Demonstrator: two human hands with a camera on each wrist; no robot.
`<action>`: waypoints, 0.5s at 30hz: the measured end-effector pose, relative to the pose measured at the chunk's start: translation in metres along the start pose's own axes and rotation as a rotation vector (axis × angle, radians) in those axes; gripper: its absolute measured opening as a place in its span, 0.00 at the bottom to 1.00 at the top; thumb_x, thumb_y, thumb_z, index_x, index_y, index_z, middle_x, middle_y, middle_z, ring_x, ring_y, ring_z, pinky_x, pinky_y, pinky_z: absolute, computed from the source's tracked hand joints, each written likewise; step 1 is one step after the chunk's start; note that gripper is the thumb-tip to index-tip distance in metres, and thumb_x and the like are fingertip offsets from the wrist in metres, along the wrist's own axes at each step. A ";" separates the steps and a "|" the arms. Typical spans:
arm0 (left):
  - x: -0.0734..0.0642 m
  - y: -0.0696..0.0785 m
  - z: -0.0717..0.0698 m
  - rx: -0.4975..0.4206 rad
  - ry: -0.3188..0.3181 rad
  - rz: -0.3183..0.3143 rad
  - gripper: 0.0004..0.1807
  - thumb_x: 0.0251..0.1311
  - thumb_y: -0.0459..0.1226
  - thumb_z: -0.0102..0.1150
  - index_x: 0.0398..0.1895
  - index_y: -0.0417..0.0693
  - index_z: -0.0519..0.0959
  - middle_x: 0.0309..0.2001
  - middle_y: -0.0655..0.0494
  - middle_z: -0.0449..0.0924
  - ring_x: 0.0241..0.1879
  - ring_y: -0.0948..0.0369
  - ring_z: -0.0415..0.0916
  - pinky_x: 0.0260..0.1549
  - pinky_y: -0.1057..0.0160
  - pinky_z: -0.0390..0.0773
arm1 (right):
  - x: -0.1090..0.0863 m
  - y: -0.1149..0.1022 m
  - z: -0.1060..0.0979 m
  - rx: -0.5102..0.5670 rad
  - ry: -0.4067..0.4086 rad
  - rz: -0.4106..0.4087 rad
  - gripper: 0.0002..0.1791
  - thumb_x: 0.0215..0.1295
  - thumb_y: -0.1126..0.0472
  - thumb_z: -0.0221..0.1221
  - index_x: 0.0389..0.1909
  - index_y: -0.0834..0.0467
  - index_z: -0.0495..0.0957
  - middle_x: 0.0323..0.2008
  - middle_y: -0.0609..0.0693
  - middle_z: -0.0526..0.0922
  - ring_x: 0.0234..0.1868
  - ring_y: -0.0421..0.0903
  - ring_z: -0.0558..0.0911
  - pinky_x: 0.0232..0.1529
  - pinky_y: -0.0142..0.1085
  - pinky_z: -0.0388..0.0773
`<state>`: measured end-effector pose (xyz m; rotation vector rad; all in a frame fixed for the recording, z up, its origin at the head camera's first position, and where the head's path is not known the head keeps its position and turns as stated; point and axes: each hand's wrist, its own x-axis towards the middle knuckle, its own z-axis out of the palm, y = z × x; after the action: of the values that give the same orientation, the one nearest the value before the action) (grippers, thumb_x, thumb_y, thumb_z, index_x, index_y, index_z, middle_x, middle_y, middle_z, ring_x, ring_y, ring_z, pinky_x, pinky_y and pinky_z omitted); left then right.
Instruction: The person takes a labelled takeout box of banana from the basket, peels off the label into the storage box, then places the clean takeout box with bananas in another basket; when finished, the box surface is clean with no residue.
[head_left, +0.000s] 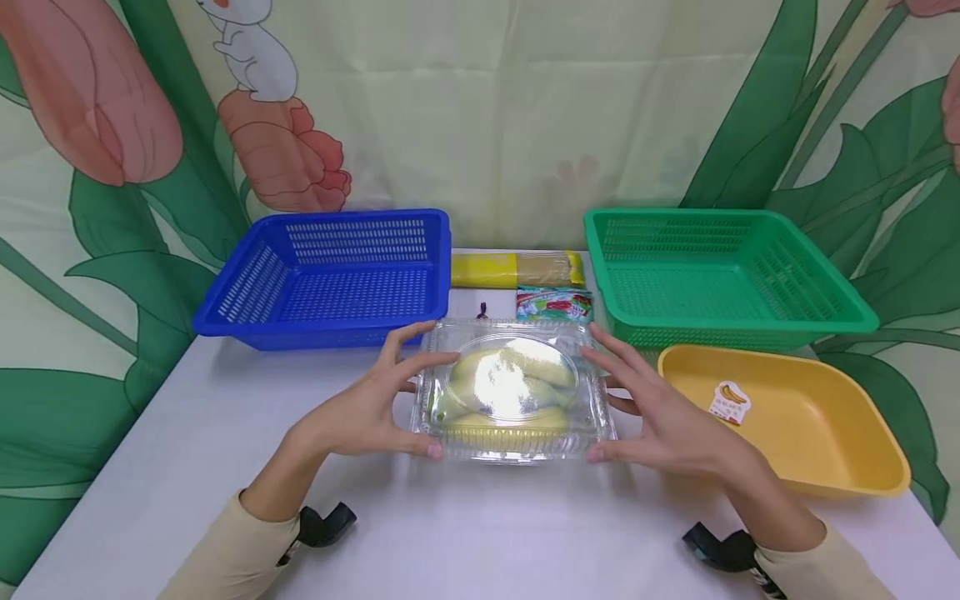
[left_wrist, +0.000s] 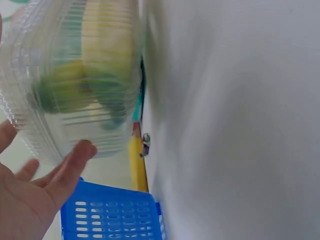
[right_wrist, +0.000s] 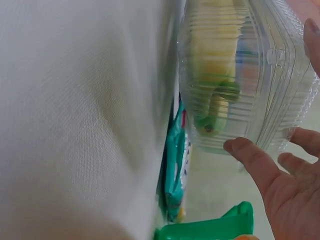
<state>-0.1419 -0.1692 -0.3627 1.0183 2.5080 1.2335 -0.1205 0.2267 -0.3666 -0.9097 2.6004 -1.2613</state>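
Note:
A clear plastic clamshell box (head_left: 495, 455) is in the middle of the head view, its lid closed. Yellow bananas (head_left: 468, 379) with greenish stems show through it, partly washed out by glare. My left hand (head_left: 356, 412) grips the left side of the box, thumb at the front corner and fingers along the side and far corner. On the opposite side my right hand (head_left: 667, 421) holds it the same way. Both wrist views show fingertips against the ribbed ends. Whether the box's underside touches the table I cannot tell.
Behind the box lie a yellow-and-brown packet (head_left: 483, 271), a green-and-red packet (head_left: 555, 305) and a small dark item (head_left: 482, 311). A blue basket (head_left: 322, 337) stands back left, a green basket (head_left: 742, 333) back right. A yellow tray (head_left: 810, 437) with a banana sticker (head_left: 729, 402) sits at right.

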 end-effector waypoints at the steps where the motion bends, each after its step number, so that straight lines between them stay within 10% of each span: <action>1: 0.000 0.000 0.001 -0.006 0.010 -0.002 0.54 0.44 0.51 0.84 0.77 0.66 0.64 0.82 0.56 0.33 0.76 0.46 0.54 0.59 0.49 0.80 | -0.001 -0.001 -0.001 -0.012 0.002 0.000 0.62 0.50 0.53 0.80 0.82 0.46 0.52 0.83 0.45 0.39 0.76 0.59 0.63 0.60 0.50 0.77; 15: 0.003 0.012 0.001 0.023 0.097 0.049 0.55 0.39 0.50 0.87 0.74 0.66 0.68 0.82 0.60 0.34 0.78 0.48 0.48 0.57 0.46 0.80 | -0.012 -0.014 -0.012 -0.065 0.060 -0.030 0.63 0.46 0.55 0.82 0.81 0.47 0.55 0.83 0.45 0.41 0.77 0.55 0.60 0.57 0.50 0.79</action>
<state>-0.1376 -0.1614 -0.3544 1.0553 2.5904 1.3011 -0.1083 0.2352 -0.3499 -0.9391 2.6982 -1.2372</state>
